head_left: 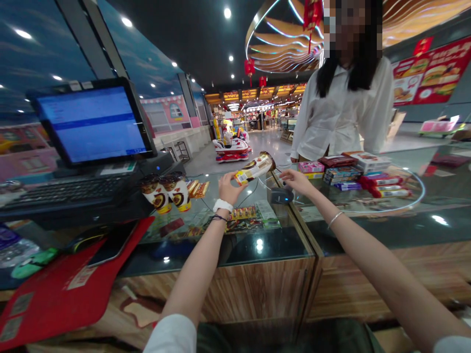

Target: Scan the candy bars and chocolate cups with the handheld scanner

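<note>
My left hand (pixel 228 190), with a white band at the wrist, is closed round the lower end of a snack cup (pixel 255 168). The cup is white and yellow with a brown top, and it is tilted nearly flat above the glass counter (pixel 239 247), its top end pointing right. My right hand (pixel 297 180) hovers just right of the cup's top, fingers apart, and appears to hold nothing. Below that hand sits a dark scanner (pixel 281 196) with a blue light. Two matching snack cups (pixel 176 192) stand at the left, beside gold-wrapped bars (pixel 198 189).
Boxed and wrapped sweets (pixel 342 171) lie on the right counter. At the left are a monitor (pixel 91 125), a keyboard (pixel 69 190), and a phone (pixel 114 243) on a red sheet (pixel 73 294). Across the counter stands a person in a white shirt (pixel 336 113).
</note>
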A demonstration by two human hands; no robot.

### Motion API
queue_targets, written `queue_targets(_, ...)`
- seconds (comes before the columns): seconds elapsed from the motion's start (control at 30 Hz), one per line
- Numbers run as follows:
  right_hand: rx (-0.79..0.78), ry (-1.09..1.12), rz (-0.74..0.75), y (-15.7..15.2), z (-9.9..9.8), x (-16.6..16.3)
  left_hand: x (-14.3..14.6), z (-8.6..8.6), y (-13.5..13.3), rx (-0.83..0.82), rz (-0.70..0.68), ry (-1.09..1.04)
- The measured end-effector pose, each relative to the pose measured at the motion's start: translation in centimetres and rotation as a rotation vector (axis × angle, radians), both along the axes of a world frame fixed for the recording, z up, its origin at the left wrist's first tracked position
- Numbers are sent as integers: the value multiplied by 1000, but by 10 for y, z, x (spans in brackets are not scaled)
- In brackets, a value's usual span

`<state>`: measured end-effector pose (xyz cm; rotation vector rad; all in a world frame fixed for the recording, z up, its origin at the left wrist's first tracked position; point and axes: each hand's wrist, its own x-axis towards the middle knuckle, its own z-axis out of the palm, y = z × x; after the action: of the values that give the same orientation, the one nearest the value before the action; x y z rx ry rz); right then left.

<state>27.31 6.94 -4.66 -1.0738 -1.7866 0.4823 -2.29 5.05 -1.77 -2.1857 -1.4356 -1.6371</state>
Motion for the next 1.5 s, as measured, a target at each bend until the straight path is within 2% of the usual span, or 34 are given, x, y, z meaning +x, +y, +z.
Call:
queue_targets(0.17,-138,343,134,-8,5,-48,17,-3,-3,-86,-199,-239)
queue_targets(0.3,-136,545,230,-20,18,-82,23,-3,-10,-184,-334,-330)
queue_targets(0.4,-120,630,270,-30,33,-103,12,2,-18,-230,-372,-331)
queue_targets(0.5,-87,655,301,-38,41,-129,-11,9,-30,-201,-284,-230)
queue_targets(0.63,-42,630,359,-47,39,-175,-46,13,-50,-48,-107,-103)
queue_targets(0.73,14,597,361,-56,35,-212,-71,8,-65,-8,-47,-99)
queue_targets(0.87,8,540,370,-72,30,-255,-109,-5,-82,4,38,-112)
queue_targets(1.0,10,525,431,-83,25,-293,-150,-15,-101,-10,124,-105)
queue_targets(1.17,-38,441,485,-88,16,-340,-193,-18,-124,-52,247,-96)
queue_targets(1.33,-10,349,526,-91,2,-380,-223,-22,-139,-126,276,-197)
queue_targets(1.5,-9,291,496,-88,-11,-406,-245,-22,-145,-240,300,-113)
